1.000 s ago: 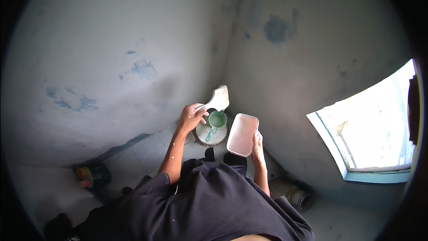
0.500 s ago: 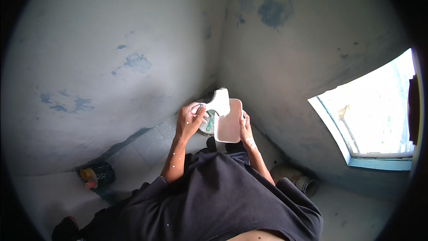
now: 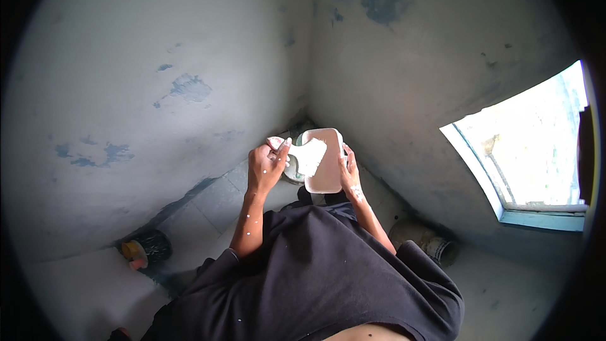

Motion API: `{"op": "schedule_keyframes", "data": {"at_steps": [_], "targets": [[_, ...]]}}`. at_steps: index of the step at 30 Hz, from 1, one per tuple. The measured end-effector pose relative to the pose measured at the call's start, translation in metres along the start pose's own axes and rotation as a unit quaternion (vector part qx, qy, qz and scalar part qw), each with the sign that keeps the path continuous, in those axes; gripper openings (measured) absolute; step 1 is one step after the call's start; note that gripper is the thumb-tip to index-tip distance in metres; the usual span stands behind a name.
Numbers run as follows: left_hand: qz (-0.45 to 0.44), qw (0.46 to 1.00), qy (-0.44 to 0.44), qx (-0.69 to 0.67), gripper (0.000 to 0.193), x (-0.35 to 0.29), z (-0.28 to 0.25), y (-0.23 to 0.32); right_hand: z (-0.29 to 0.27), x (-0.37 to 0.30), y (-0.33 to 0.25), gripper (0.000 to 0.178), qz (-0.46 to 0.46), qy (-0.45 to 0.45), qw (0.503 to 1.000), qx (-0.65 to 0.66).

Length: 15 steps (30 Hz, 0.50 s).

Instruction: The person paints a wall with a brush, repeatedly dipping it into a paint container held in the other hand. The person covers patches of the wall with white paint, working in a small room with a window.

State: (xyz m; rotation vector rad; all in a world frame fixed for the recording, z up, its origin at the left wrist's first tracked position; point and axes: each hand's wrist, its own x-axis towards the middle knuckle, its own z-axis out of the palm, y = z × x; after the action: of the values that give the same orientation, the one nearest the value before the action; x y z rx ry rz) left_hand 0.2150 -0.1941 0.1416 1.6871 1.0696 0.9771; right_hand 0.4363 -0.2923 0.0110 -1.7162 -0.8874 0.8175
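the tray (image 3: 328, 178) is a shallow, smooth vessel, oblong with rounded corners, a thin pale rim and a pinkish-white interior. the brush (image 3: 311, 155) is flat and wide: a pale, tapered handle broadens into a dense, white-coated bristle head with a slightly ragged edge. the bristle head lies over the left part of the tray; whether it touches the tray cannot be told.

the left hand (image 3: 266, 163), left of the tray, grips the brush handle between thumb and fingers in a narrow hold. the handle end projects past the hand, and the bristles point toward the tray. the left forearm rises from below, bearing small white spots.

the right hand (image 3: 348, 169) clasps the tray at its right side, fingers along the rim. the right wrist carries pale smears, and the forearm slants up from lower right of the tray.

a round bucket (image 3: 292, 178) is partly hidden behind the left side of the tray. beyond the tray, two matt, off-white walls (image 3: 240, 57) with irregular blue-grey patches (image 3: 191, 88) meet at a corner.
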Motion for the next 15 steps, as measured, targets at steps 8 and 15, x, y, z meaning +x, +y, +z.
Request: {"op": "schedule_keyframes", "data": {"at_steps": [8,15], "targets": [[0.048,0.987,0.078,0.133,0.029,-0.004,0.025,-0.016,0.008,0.006,0.019,0.064,-0.043,0.005,0.998,0.039],[0.076,0.983,0.073,0.149,0.024,-0.004,0.028,-0.019,0.009,0.002,0.015,0.064,-0.051,0.001,0.997,0.065]]}}
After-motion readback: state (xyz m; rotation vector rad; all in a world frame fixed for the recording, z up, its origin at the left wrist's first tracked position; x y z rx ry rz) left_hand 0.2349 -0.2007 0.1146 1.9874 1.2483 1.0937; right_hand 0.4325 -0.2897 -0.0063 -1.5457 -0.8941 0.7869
